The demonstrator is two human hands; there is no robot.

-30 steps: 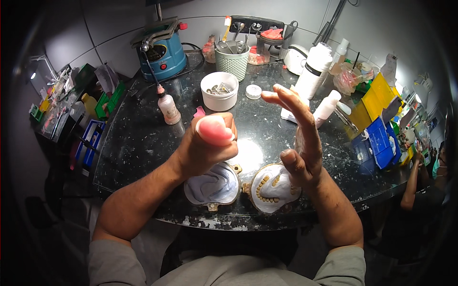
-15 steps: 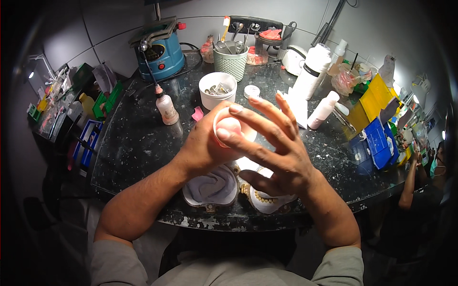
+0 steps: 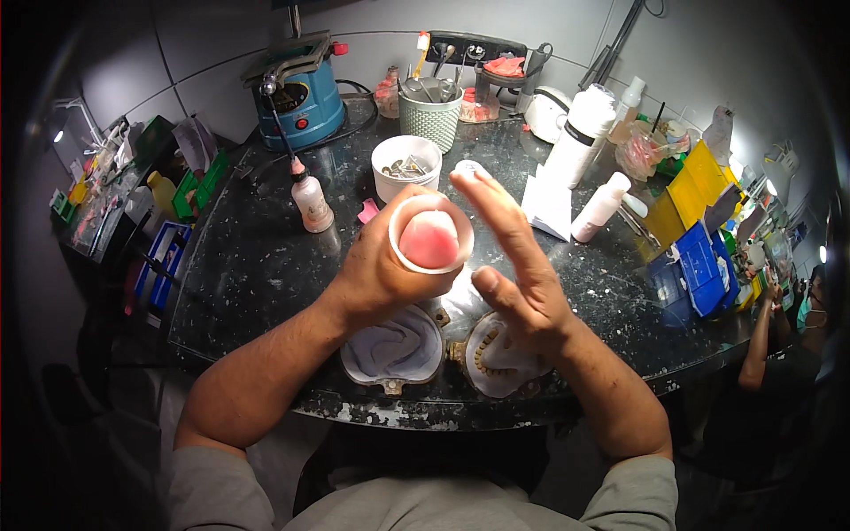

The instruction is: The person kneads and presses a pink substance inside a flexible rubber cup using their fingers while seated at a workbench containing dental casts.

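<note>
My left hand [image 3: 372, 265] is wrapped round a small white cup [image 3: 414, 208], its mouth turned up toward me. Inside the cup sits a smooth rounded lump of pink dough [image 3: 429, 241]. Just right of the cup, my right hand [image 3: 529, 288] is raised with thumb and forefinger apart, nothing visible between them. Below the hands on the bench lie two metal flask halves filled with pale plaster. The left half [image 3: 394, 350] has a curved, arch-shaped hollow; the right half [image 3: 492, 363] carries a row of yellowish teeth and is partly covered by my right hand.
The black bench [image 3: 257, 301] holds a pink bottle [image 3: 310, 203], a white tub [image 3: 398, 188] of small metal pieces, a green tool pot [image 3: 428, 122] and a blue machine [image 3: 305, 115]. White bottles [image 3: 602, 208] stand right, near blue bins [image 3: 699, 261]. Another person [image 3: 779, 354] is far right.
My right hand has drawn back right from the cup's mouth, where its fingers were at the rim. The cup now tilts more toward me, showing more of the pink dough.
</note>
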